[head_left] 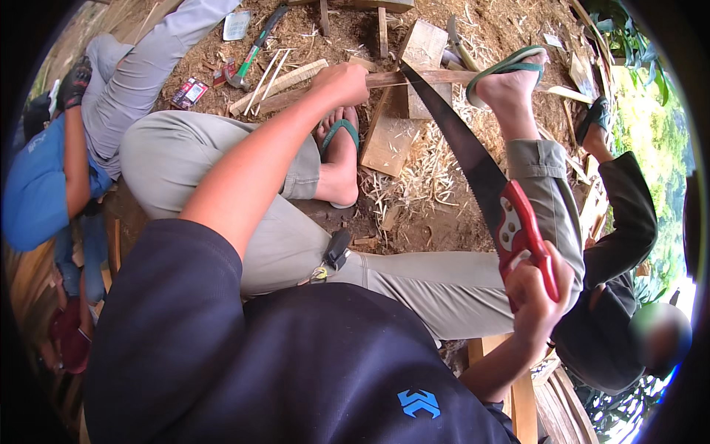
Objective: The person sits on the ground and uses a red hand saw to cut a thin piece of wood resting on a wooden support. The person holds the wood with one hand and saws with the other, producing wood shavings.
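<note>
My right hand is wrapped round the red handle of a hand saw. Its dark curved blade slants up and left, and the tip lies at a thin wooden strip. My left hand is closed on that strip, left of the blade. The strip runs across a wooden block, and my sandalled right foot presses on its right part. My left foot, in a green sandal, stands on the ground below my left hand.
A hammer with a green and black handle lies at the upper left near thin pale sticks and a red packet. A curved blade tool lies behind the block. Wood shavings cover the ground. Other people sit at left and right.
</note>
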{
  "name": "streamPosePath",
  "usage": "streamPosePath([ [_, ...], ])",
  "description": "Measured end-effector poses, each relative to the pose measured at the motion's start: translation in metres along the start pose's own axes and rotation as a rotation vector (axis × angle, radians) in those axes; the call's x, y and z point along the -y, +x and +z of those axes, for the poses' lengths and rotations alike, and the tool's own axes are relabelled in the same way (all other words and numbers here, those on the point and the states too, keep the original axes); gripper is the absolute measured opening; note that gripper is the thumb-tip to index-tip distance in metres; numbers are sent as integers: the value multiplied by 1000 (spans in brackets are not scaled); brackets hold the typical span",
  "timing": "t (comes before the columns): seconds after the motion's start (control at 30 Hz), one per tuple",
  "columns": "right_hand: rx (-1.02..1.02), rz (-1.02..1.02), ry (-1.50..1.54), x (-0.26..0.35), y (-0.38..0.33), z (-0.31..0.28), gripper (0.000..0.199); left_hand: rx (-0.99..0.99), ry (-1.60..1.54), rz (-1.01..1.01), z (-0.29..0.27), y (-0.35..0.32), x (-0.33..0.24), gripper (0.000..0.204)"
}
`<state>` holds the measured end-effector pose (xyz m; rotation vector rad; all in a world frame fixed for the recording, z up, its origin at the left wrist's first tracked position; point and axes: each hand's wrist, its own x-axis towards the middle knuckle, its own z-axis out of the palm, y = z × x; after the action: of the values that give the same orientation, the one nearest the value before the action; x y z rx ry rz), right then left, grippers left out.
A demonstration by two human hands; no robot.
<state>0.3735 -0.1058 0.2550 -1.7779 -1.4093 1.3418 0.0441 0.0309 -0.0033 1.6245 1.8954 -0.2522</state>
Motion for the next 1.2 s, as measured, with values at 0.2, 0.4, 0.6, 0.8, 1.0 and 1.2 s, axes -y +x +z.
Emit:
streamPosePath([
  [0.2, -52, 21, -53, -36, 44, 56, 21, -10, -2, -1, 2, 3, 7, 35],
  [0.4, -77, -14, -57, 10, -12, 12, 14, 37, -2, -4, -6, -4, -4, 32],
  [0.6, -20, 87, 133, 4, 14, 16, 6, -8, 15, -20, 3, 5, 12, 38],
  [0.8, -57, 8, 84, -7, -5, 22, 12, -27, 20, 35, 0, 1, 0, 33],
  [1.0, -94, -81, -18, -36, 34, 69, 14, -56, -27, 12, -5, -6, 7, 34],
  [1.2, -71, -35, -3, 9, 16, 41, 14, -14, -10, 61, -7, -7, -1, 33],
])
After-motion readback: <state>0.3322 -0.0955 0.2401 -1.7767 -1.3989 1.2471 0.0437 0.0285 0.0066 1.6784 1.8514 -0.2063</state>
